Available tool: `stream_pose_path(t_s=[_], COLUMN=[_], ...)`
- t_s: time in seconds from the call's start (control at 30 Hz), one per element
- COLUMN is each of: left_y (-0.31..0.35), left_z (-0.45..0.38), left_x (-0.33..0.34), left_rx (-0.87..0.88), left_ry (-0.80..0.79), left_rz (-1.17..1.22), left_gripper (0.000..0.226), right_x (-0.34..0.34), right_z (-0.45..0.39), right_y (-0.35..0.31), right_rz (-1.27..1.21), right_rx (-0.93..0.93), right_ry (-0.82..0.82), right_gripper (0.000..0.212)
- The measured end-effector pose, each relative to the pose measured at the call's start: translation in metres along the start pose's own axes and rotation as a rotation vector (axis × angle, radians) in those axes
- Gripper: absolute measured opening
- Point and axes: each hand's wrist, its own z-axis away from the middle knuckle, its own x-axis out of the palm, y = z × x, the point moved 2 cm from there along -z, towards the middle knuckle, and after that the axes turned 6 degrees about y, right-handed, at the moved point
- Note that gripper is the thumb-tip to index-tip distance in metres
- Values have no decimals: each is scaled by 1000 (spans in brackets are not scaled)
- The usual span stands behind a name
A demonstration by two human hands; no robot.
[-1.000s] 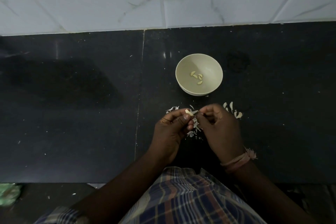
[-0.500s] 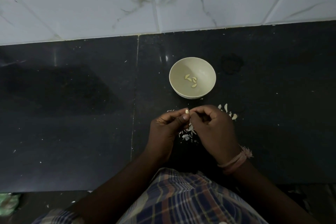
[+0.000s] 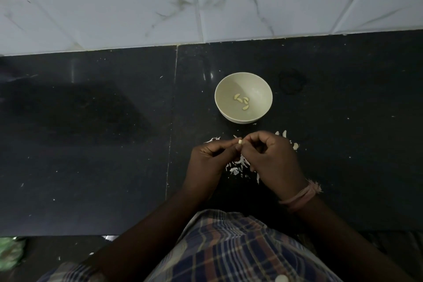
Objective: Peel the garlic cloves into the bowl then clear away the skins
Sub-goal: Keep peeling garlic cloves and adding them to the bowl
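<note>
Nearest: plaid shirt (image 3: pixel 240 249), both forearms reaching out over the black counter (image 3: pixel 91 144). Braided band (image 3: pixel 299 197) on the right wrist.

Left hand (image 3: pixel 206 160) and right hand (image 3: pixel 272 158) meet fingertip to fingertip. A pale garlic clove (image 3: pixel 239 141) is pinched at the left fingertips; the right hand's curled thumb and forefinger close in on it from the other side, touching or nearly so, I cannot tell which.

Under and between the hands: white skins (image 3: pixel 238 166) scattered on the counter. More pieces (image 3: pixel 285 134) lie just past the right knuckles.

Beyond, near but apart from the hands: cream bowl (image 3: pixel 231 84), peeled cloves (image 3: pixel 242 101) at its bottom.

Farthest: marbled white tiles (image 3: pixel 137 2).
</note>
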Motion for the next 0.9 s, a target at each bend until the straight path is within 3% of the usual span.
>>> stream_pose_path(t_s=[0.3, 0.6, 0.9], left_y=[4, -5, -8], left_z=[4, 2, 0], left_x=[2, 2, 7], left_rx=[21, -114, -225], left_ry=[-2, -47, -50], left_rz=[-57, 80, 190], left_gripper=[17, 18, 14], right_x=[1, 3, 4], right_z=[0, -1, -4], right_y=[-2, 6, 12], right_rz=[0, -179, -175], right_rx=[23, 192, 176], right_ry=[-8, -48, -38], right_gripper=[9, 13, 14])
